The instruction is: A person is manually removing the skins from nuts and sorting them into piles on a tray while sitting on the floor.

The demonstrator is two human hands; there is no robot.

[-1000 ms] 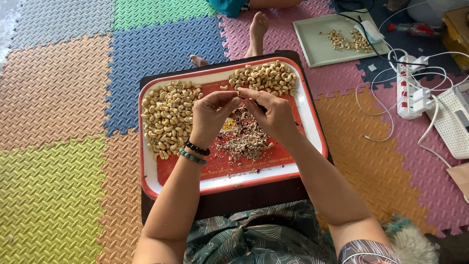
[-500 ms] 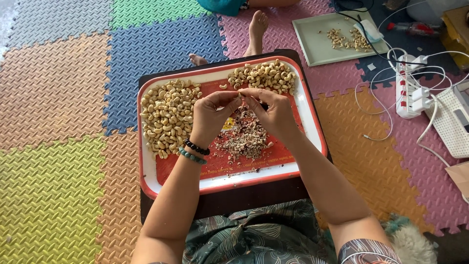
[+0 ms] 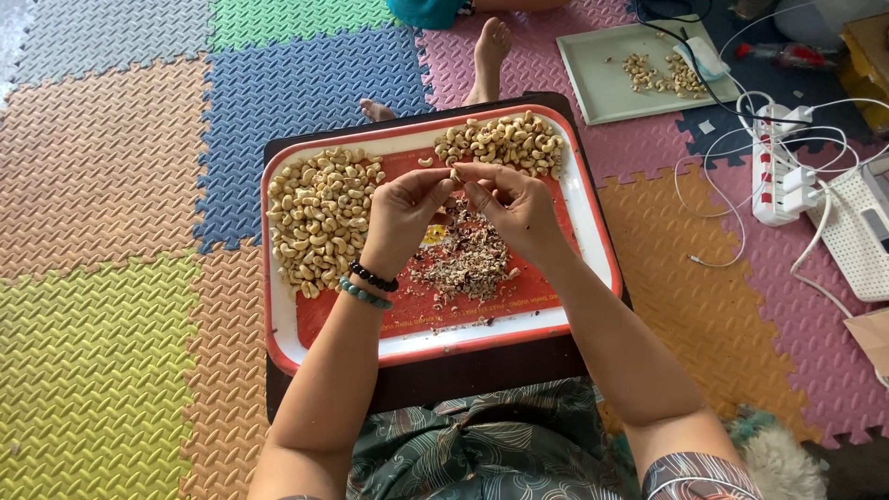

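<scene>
A red tray with a white rim (image 3: 593,241) rests on a dark low table in front of me. A big heap of pale cashew nuts (image 3: 319,218) fills its left side, and a smaller heap of cashews (image 3: 505,141) lies at its far right. A pile of brownish skins (image 3: 463,259) sits in the middle. My left hand (image 3: 400,220) and my right hand (image 3: 514,208) meet above the skins, fingertips pinched together on one cashew nut (image 3: 456,174). Two bead bracelets (image 3: 369,285) circle my left wrist.
Coloured foam mats cover the floor. Another person's foot (image 3: 488,57) rests beyond the tray. A grey-green tray (image 3: 593,93) with a few nuts lies at the far right, beside a white power strip (image 3: 776,176) with cables and a white perforated box (image 3: 861,231).
Both hands stay together over the skins, with only small finger movement on the nut. The view has shifted slightly.
</scene>
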